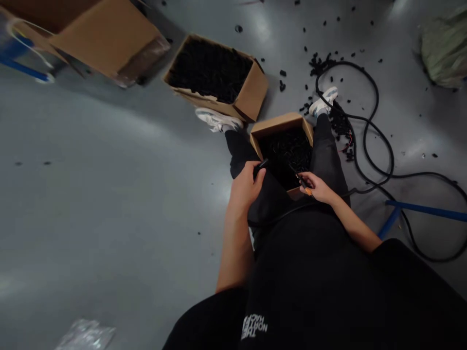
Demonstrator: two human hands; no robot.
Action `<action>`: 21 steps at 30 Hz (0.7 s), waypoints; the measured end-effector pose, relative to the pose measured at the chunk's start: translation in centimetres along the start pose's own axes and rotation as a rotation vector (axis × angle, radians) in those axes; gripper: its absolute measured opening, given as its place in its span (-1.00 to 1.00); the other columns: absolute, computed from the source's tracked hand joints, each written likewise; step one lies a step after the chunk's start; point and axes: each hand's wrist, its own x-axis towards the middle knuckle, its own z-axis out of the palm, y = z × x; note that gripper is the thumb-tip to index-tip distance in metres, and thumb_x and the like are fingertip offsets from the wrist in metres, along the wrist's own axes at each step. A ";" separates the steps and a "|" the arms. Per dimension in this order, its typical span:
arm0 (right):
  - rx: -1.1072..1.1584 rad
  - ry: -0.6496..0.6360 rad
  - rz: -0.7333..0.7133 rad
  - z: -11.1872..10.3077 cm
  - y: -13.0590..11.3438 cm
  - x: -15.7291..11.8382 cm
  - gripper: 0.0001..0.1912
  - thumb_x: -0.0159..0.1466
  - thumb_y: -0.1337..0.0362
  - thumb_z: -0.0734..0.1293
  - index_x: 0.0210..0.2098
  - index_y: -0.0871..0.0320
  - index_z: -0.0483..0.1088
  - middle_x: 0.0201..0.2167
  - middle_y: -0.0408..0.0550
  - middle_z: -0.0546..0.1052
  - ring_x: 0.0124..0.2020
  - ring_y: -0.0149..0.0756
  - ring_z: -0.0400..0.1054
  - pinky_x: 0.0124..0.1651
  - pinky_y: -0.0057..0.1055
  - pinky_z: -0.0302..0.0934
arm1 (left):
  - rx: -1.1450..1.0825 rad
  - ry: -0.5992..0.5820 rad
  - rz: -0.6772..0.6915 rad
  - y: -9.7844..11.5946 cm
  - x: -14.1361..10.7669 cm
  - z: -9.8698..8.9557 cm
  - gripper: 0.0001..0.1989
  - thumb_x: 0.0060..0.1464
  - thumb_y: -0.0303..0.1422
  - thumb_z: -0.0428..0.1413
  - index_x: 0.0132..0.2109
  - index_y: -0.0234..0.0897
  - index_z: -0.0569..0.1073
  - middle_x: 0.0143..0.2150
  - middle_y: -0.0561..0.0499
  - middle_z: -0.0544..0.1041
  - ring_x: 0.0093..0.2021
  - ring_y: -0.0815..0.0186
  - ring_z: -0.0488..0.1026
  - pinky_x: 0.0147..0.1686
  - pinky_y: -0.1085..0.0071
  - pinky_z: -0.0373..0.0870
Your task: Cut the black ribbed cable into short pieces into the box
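My left hand [245, 184] is closed around a black hose [261, 164], with a short dark end standing out past the thumb. My right hand [318, 187], also closed, grips a slim black-and-orange hand tool [308, 191] that looks like a utility knife; its tip is too dark to make out. Both hands are over the near side of a small cardboard box [275, 123] between my legs. Short black tube pieces [292, 147] lie inside it. Some distance separates the hose end from the tool.
A larger carton [251, 92] full of black pieces stands beyond my left foot. Another open carton [109, 36] is at upper left. Long black hose [392, 158] loops over the floor at right, near a blue metal bar [426, 209]. Loose black pieces [341, 121] litter the floor.
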 end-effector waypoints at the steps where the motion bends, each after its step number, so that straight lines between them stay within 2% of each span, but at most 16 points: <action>1: -0.025 0.001 -0.017 0.1 -0.5 -0.4 -0.34 0.17 0.04 0.63 0.20 0.03 0.50 0.02 -0.08 0.52 -0.02 -0.31 0.44 0.27 -0.21 0.35 | -0.009 0.017 0.024 0.8 -0.4 0.3 -0.66 0.47 -0.20 0.06 0.24 -0.23 0.49 0.18 -0.24 0.68 0.16 -0.05 0.67 0.16 0.07 0.56; 3: -0.090 0.000 -0.081 0.0 -1.6 -1.1 -0.36 0.25 0.03 0.60 0.26 0.00 0.49 0.10 -0.05 0.49 0.01 -0.30 0.42 0.28 -0.19 0.35 | -0.033 0.054 0.074 2.6 -1.1 0.8 -0.69 0.46 -0.21 0.10 0.21 -0.20 0.54 0.15 -0.18 0.70 0.11 0.02 0.69 0.10 0.15 0.57; 6: -0.232 -0.010 -0.247 -0.3 -3.3 -2.2 -0.40 0.36 0.00 0.52 0.32 0.00 0.45 0.05 -0.04 0.46 -0.05 -0.29 0.41 0.14 -0.20 0.41 | -0.091 0.118 0.128 5.1 -2.0 1.3 -0.71 0.44 -0.21 0.15 0.18 -0.20 0.57 0.12 -0.15 0.72 0.08 0.07 0.70 0.05 0.21 0.58; 9: -0.291 -0.032 -0.312 -0.9 -4.6 -3.0 -0.41 0.39 -0.01 0.50 0.33 0.01 0.43 0.03 -0.04 0.44 -0.10 -0.30 0.41 0.06 -0.21 0.44 | -0.128 0.172 0.147 6.2 -2.4 1.4 -0.70 0.41 -0.19 0.19 0.16 -0.20 0.58 0.10 -0.14 0.72 0.06 0.07 0.70 0.05 0.21 0.61; 17: -0.315 -0.075 -0.284 -1.0 -5.6 -3.3 -0.37 0.40 -0.10 0.49 0.34 0.01 0.41 0.04 -0.02 0.46 -0.07 -0.28 0.43 0.09 -0.17 0.46 | -0.218 0.195 0.151 6.1 -2.8 2.3 -0.67 0.27 -0.25 0.34 0.10 -0.21 0.50 0.01 -0.08 0.67 -0.02 0.13 0.70 -0.09 0.29 0.64; 19: -0.315 -0.080 -0.280 -1.0 -5.5 -3.2 -0.37 0.40 -0.11 0.49 0.34 0.01 0.42 0.07 -0.01 0.47 -0.07 -0.28 0.43 0.08 -0.17 0.47 | -0.224 0.207 0.190 5.8 -2.7 2.4 -0.71 0.28 -0.31 0.31 0.10 -0.20 0.51 0.01 -0.08 0.66 -0.02 0.14 0.68 -0.02 0.25 0.64; 21: -0.313 -0.087 -0.271 -0.9 -5.4 -3.1 -0.36 0.39 -0.10 0.49 0.34 0.02 0.42 0.10 0.01 0.48 -0.07 -0.28 0.44 0.09 -0.17 0.48 | -0.225 0.241 0.235 5.4 -2.6 2.1 -0.67 0.29 -0.29 0.31 0.15 -0.20 0.51 0.07 -0.11 0.65 0.07 0.09 0.65 0.12 0.16 0.62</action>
